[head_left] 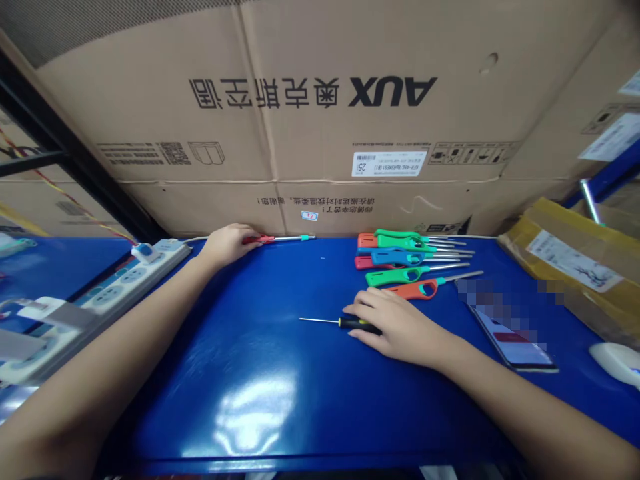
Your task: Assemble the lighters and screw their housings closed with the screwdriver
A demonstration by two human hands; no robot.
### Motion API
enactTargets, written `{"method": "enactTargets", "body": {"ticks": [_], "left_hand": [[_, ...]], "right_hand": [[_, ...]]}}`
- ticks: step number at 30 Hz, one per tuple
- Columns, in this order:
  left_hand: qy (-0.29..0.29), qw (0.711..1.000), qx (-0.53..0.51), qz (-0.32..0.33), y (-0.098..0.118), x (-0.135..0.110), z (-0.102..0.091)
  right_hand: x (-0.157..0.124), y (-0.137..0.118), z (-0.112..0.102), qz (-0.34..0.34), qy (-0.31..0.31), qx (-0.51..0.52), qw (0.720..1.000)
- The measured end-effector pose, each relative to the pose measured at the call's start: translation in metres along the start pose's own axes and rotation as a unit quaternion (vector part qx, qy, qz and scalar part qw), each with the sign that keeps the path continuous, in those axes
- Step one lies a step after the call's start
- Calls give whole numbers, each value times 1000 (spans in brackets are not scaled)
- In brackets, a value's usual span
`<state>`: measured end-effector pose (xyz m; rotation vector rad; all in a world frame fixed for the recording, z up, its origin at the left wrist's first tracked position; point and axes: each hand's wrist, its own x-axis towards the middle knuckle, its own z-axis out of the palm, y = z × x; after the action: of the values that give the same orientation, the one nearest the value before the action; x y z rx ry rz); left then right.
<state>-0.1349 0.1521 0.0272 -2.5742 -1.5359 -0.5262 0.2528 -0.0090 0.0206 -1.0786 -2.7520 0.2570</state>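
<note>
At the back of the blue table, my left hand is closed around the handle of a red gas lighter, whose metal tube lies along the foot of the cardboard and points right. My right hand rests on the table with its fingers bent over the black and yellow handle of a small screwdriver. The thin shaft points left. Just beyond this hand lie several more lighters in a heap, among them an orange lighter, a green lighter and a blue lighter.
A large cardboard sheet stands upright along the table's back. On the left is a white power strip with plugs in it. To the right lie a phone, a taped cardboard box and a white rounded object.
</note>
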Motion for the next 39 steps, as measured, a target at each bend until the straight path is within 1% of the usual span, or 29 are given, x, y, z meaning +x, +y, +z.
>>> {"method": "enactTargets", "body": {"ticks": [2,4,6,7,8,10,11,12,13,14,16,18,20,22,25,29,31,34,35,37,39], "left_hand": [[21,1000,0,1,8,-2,-1],[51,999,-4,7,23,-4,-1],[72,997,-19,28,47,-5,1],[68,996,-32,49,61,-4,3],[63,994,-48,73,78,-4,5],[35,988,-86,126,113,-2,11],[22,983,-105,150,132,-2,15],[7,978,-123,170,150,-3,20],[-9,973,-138,186,168,-4,25],[-22,969,-150,197,185,-5,30],[-36,966,-168,192,213,-6,41],[-38,969,-178,166,236,-6,51],[-38,971,-187,143,251,-3,58],[-40,973,-192,125,261,1,62],[-44,974,-193,110,269,4,62],[-48,975,-193,97,265,-4,56],[-50,975,-197,86,258,-13,51],[-58,975,-205,69,243,-31,41],[-59,974,-208,61,239,-38,37],[-61,974,-213,47,231,-52,32],[-63,973,-219,43,226,-62,29]], "right_hand": [[-1,-1,0,-12,-9,3,1000],[-3,-1,0,-5,-5,26,1000],[-3,0,-1,8,25,108,994],[-3,0,-1,23,62,183,981],[-2,2,-1,46,113,268,956],[1,6,-2,103,222,413,877],[3,9,-3,133,265,459,838],[4,12,-3,159,295,485,808],[5,16,-4,178,319,497,787],[5,20,-4,191,335,502,774],[5,29,-7,215,364,518,744],[3,37,-10,230,380,531,722],[2,43,-13,238,394,540,705],[2,48,-15,239,415,544,689],[3,53,-16,230,455,545,665],[4,57,-19,214,500,541,642],[3,57,-20,206,507,537,642],[0,49,-22,187,502,527,660],[-2,44,-21,178,496,522,671],[-3,32,-21,156,478,506,701],[-3,18,-20,124,448,472,749]]}}
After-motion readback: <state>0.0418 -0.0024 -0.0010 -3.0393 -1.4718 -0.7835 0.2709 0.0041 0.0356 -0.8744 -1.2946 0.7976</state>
